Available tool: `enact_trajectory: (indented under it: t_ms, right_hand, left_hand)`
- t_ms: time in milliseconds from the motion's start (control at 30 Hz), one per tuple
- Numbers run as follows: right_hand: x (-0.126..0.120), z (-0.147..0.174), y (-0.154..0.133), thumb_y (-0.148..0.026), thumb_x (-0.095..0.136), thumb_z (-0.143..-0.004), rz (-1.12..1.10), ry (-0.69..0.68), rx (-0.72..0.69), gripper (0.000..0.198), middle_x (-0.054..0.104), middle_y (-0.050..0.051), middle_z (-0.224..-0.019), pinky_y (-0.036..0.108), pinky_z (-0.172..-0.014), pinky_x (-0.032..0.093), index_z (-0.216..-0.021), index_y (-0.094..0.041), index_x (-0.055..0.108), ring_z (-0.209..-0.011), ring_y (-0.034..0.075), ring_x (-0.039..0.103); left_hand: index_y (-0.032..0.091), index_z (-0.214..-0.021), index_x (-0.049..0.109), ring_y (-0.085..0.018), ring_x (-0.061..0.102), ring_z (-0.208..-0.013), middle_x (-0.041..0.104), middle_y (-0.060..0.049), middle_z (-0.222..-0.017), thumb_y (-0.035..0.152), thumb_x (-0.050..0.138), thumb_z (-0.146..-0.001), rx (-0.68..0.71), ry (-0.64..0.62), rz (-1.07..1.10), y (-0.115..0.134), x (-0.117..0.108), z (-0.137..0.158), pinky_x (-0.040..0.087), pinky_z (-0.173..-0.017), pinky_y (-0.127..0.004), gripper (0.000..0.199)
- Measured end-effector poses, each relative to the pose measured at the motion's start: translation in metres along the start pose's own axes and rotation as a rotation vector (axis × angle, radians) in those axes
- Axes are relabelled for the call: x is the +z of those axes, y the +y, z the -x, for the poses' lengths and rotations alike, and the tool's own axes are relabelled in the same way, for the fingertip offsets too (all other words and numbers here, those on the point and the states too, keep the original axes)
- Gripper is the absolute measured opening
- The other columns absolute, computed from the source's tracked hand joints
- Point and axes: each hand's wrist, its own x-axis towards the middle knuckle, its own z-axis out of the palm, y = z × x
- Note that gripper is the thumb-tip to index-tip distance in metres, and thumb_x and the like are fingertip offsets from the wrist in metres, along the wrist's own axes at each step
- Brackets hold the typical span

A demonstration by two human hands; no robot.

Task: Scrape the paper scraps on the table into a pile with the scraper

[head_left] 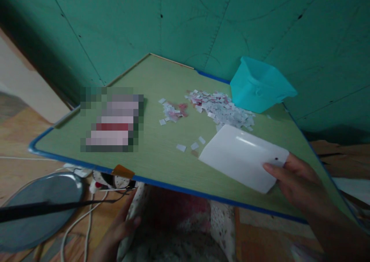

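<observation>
Sheet (pixel 243 158) (glossy, white), squarish paper scraps (pixel 224 110)

Green table (pixel 156 154): 1 turquoise bin (pixel 257 86) beside paper-bit pile (pixel 224 110); smaller cluster (pixel 172 113); blurred item (pixel 114 121) left.

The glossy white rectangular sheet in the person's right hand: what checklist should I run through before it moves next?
1. Glossy white rectangular sheet held: ok, right hand grips one end.
2. Sheet touching the green, blue-edged table: cannot tell from this angle.
3. Small white and pinkish scraps all in one pile: not ok; a smaller cluster lies apart from the main pile.
4. Turquoise plastic bin apart from the sheet: ok, it stands beside the main pile.
5. Left hand gripping the speckled whitish object below the table edge: cannot tell.
</observation>
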Motion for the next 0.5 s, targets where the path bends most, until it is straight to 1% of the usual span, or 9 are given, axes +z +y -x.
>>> enact_trajectory:
  t_ms: [133, 200, 300, 367, 433, 500]
  right_hand:
    - [0.0, -0.004, 0.001, -0.035, 0.066, -0.07, -0.017, 0.034, -0.007, 0.026, 0.071, 0.002, -0.093, 0.029, -0.071, 0.05, -0.094, -0.027, 0.068, -0.084, 0.02, 0.064]
    - [0.003, -0.007, -0.001, -0.034, 0.066, -0.071, -0.055, 0.03, 0.001, 0.025, 0.071, 0.0, -0.094, 0.027, -0.073, 0.049, -0.095, -0.028, 0.067, -0.085, 0.018, 0.063]
    - [0.011, -0.009, -0.004, -0.032, 0.066, -0.072, -0.121, -0.041, 0.024, 0.022, 0.071, -0.002, -0.092, 0.025, -0.071, 0.049, -0.093, -0.029, 0.067, -0.084, 0.016, 0.064]
    - [0.013, -0.008, -0.005, -0.029, 0.065, -0.073, -0.141, -0.103, 0.041, 0.018, 0.071, -0.001, -0.087, 0.024, -0.065, 0.049, -0.091, -0.027, 0.067, -0.077, 0.016, 0.064]
    - [0.012, -0.007, -0.006, -0.028, 0.063, -0.073, -0.132, -0.151, 0.07, 0.016, 0.071, 0.001, -0.077, 0.024, -0.056, 0.049, -0.088, -0.024, 0.067, -0.064, 0.016, 0.063]
    - [0.01, -0.007, -0.007, -0.029, 0.063, -0.072, -0.114, -0.143, 0.075, 0.015, 0.069, 0.001, -0.068, 0.024, -0.049, 0.047, -0.085, -0.021, 0.067, -0.053, 0.015, 0.06]
  left_hand:
    - [0.025, -0.105, 0.063, -0.039, 0.049, -0.117, 0.07, -0.005, -0.108, 0.033, 0.072, -0.045, -0.06, 0.01, -0.016, -0.001, -0.001, 0.003, 0.057, -0.075, -0.041, 0.061]
    - [0.024, -0.109, 0.061, -0.039, 0.048, -0.118, 0.069, -0.006, -0.111, 0.033, 0.072, -0.046, -0.082, 0.005, -0.026, -0.003, -0.002, 0.003, 0.057, -0.076, -0.042, 0.064]
    - [0.023, -0.112, 0.059, -0.037, 0.046, -0.121, 0.066, -0.006, -0.116, 0.034, 0.072, -0.047, -0.079, -0.01, -0.01, -0.006, -0.002, 0.001, 0.056, -0.08, -0.042, 0.068]
    - [0.021, -0.111, 0.06, -0.037, 0.046, -0.12, 0.066, -0.007, -0.116, 0.033, 0.071, -0.045, -0.064, -0.017, 0.012, -0.008, -0.002, -0.001, 0.055, -0.081, -0.042, 0.067]
    - [0.02, -0.108, 0.061, -0.037, 0.045, -0.121, 0.067, -0.007, -0.114, 0.031, 0.071, -0.044, -0.058, -0.012, 0.018, -0.009, -0.003, -0.006, 0.054, -0.083, -0.041, 0.066]
    - [0.02, -0.107, 0.061, -0.036, 0.042, -0.124, 0.068, -0.007, -0.113, 0.029, 0.072, -0.042, -0.081, -0.021, 0.011, -0.009, -0.006, -0.012, 0.053, -0.085, -0.04, 0.066]
